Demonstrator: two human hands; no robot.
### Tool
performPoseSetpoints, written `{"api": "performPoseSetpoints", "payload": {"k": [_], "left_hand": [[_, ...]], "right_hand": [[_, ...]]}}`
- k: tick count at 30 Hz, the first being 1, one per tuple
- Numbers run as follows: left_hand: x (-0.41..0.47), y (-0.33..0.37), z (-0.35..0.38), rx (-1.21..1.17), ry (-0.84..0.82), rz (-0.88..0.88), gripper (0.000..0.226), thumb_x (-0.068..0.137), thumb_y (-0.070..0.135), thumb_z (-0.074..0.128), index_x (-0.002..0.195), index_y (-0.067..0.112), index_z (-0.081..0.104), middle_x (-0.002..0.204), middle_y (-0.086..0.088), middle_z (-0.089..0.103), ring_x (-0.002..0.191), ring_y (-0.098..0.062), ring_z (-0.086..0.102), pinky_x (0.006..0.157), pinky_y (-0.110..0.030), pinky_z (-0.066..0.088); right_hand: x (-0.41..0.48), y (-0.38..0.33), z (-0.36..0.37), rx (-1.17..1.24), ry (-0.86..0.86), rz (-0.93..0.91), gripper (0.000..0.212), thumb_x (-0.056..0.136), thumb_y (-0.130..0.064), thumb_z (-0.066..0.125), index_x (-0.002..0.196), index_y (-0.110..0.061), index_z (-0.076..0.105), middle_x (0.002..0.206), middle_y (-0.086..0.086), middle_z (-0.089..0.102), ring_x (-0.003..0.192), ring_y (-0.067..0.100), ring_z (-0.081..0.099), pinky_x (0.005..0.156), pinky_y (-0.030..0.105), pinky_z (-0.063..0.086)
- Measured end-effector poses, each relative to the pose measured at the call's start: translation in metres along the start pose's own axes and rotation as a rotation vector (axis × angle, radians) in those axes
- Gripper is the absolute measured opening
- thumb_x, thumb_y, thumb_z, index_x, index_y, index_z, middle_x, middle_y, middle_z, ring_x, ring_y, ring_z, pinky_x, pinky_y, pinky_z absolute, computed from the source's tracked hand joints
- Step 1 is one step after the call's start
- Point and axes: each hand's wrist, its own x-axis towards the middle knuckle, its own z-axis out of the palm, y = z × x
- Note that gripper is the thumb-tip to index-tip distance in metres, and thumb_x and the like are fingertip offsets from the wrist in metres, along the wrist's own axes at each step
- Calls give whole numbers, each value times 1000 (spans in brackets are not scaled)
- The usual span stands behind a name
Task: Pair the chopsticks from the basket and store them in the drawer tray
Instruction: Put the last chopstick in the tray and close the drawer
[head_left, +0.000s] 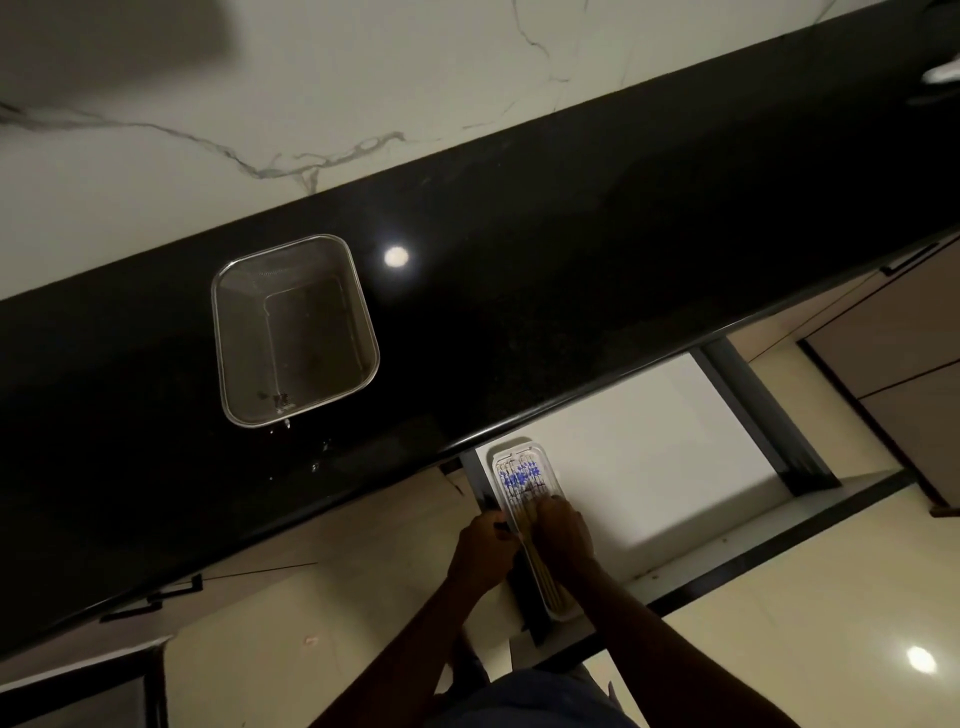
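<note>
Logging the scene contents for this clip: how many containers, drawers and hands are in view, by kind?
Mesh basket on the countertop: 1
White tray holding chopsticks: 1
Open drawer: 1
Hands, left and right, at the tray: 2
Total: 5
The individual chopsticks are too small to count.

Blk countertop (519, 249), marble wall (260, 78)

long black stone bench (519, 249) runs across the view, wall behind it. rectangular steel mesh basket (296, 330) stands on the bench, left of centre. below the bench edge, open white drawer (649, 457); narrow white plastic tray (519, 457) lies at its left side, blue-patterned chopsticks (522, 480) in it, both hands (524, 540) over its near end.
</note>
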Motion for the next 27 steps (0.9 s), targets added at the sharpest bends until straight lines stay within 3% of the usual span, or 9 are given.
{"api": "performPoseSetpoints", "payload": {"k": [4, 9, 13, 16, 18, 22, 25, 27], "left_hand": [[-4, 1, -2, 30, 23, 40, 34, 93, 21, 71, 124, 10, 63, 112, -6, 69, 101, -28, 70, 88, -43, 60], [-20, 9, -7, 114, 20, 280, 17, 97, 25, 65, 110, 14, 69, 101, -2, 74, 90, -16, 71, 84, -38, 59], [-41, 18, 3, 339, -72, 455, 31, 97, 32, 62, 125, 19, 61, 117, 2, 64, 100, -10, 63, 80, -13, 49], [-57, 20, 28, 597, -199, 553, 47, 97, 41, 59, 137, 17, 52, 131, -5, 59, 117, -21, 59, 95, -30, 50], [-70, 26, 47, 704, -321, 591, 49, 94, 41, 61, 134, 13, 51, 132, -11, 58, 120, -31, 58, 99, -45, 50], [-85, 37, 72, 862, -489, 579, 45, 90, 31, 71, 122, 7, 49, 122, -19, 57, 109, -44, 62, 90, -53, 53], [-94, 37, 85, 985, -492, 615, 38, 95, 16, 63, 126, 1, 47, 122, -24, 55, 107, -49, 62, 88, -58, 53], [-98, 37, 89, 1015, -443, 598, 31, 101, 9, 51, 129, 0, 45, 123, -26, 54, 108, -50, 61, 88, -59, 52]], "right_hand": [[1, 3, -3, 3, 9, -14, 32, 105, -19, 41, 126, -7, 62, 124, 11, 67, 112, 29, 68, 94, 34, 54], [-7, 10, -22, 127, 43, -114, 31, 101, -23, 53, 126, -9, 63, 120, 12, 65, 104, 31, 67, 88, 34, 54], [-29, 43, -45, 150, 157, -184, 31, 98, -27, 62, 125, -15, 65, 120, 2, 66, 104, 20, 66, 85, 23, 48], [-60, 84, -62, 4, 225, -181, 31, 95, -34, 66, 121, -17, 68, 115, 0, 65, 99, 16, 65, 83, 26, 52], [-86, 115, -71, -31, 337, -78, 29, 91, -33, 71, 115, -18, 69, 109, -1, 62, 93, 18, 64, 79, 30, 54], [-123, 165, -75, 126, 521, 308, 45, 87, -29, 76, 125, -11, 59, 114, 10, 54, 98, 33, 62, 87, 45, 56], [-124, 182, -64, 462, 423, 715, 64, 91, -28, 73, 143, -2, 46, 126, 25, 59, 112, 42, 62, 102, 51, 50], [-121, 184, -54, 718, 294, 950, 63, 97, -24, 66, 148, 1, 40, 121, 26, 63, 109, 40, 63, 104, 50, 48]]}}
